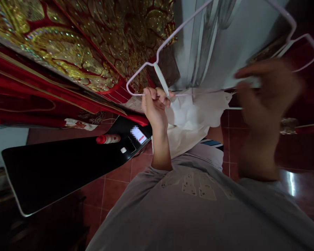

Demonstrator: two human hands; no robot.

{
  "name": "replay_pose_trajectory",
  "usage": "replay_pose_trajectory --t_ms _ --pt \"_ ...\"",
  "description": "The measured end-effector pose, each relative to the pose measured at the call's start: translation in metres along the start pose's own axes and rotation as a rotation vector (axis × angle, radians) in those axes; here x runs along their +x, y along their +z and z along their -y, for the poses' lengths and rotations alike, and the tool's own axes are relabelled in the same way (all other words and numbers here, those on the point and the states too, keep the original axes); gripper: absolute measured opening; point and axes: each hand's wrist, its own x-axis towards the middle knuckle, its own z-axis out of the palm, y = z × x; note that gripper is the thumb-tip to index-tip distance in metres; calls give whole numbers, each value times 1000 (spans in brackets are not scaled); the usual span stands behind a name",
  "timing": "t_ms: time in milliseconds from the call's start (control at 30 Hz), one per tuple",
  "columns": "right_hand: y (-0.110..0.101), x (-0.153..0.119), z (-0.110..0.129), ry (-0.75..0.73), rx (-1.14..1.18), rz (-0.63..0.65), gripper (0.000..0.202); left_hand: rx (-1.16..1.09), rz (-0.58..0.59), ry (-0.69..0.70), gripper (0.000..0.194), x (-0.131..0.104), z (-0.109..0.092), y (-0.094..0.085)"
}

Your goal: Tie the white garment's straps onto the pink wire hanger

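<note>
The left hand closes on the bar of the hanger, beside a strap. The white garment hangs between the hands, probably light and soft, best held by its straps. The right hand, blurred, has thumb and fingers parted, no hold visible.

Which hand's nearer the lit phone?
Left. The left hand, on the hanger, is up and slightly right of the phone in view; the blurred right hand is far right, past the white garment.

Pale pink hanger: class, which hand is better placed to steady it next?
Probably the left hand: it grips the hanger beside the white strap. The right hand is blurred, its contact unclear.
</note>
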Motion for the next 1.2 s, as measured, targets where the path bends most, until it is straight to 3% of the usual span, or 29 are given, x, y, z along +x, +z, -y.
replay_pose_trajectory --t_ms 67,133,267,367,467,600,733,900,1000,1100,1200 --pt "27 -6 8 -53 -26 121 26 53 -55 -11 40 -2 1 1" --pt "48 -14 11 -46 -83 156 32 134 -119 -4 39 -5 4 3" --pt "65 -29 11 -14 -101 12 32 184 -140 60 26 -15 12 2" --pt "67 -32 11 -49 -88 -51 32 243 -50 67 26 -19 19 -6" --pt "69 -29 9 -66 -99 -88 31 470 102 81 25 -22 16 -13" --pt "69 -24 1 -109 -72 -139 25 630 244 20 21 -30 -8 -14" --pt "71 -21 -7 -121 7 -185 23 540 326 -101 23 -32 -37 -11" --pt "75 -23 -2 -144 19 -211 23 190 263 6 34 -12 -63 -2" --pt "71 -26 2 -111 24 -156 26 173 168 169 33 -5 -71 2" --pt "63 -29 2 -85 15 -106 26 301 -89 370 26 -2 -63 -4" --pt "60 -30 0 -81 -9 -96 25 346 -195 308 30 -3 -44 -17"
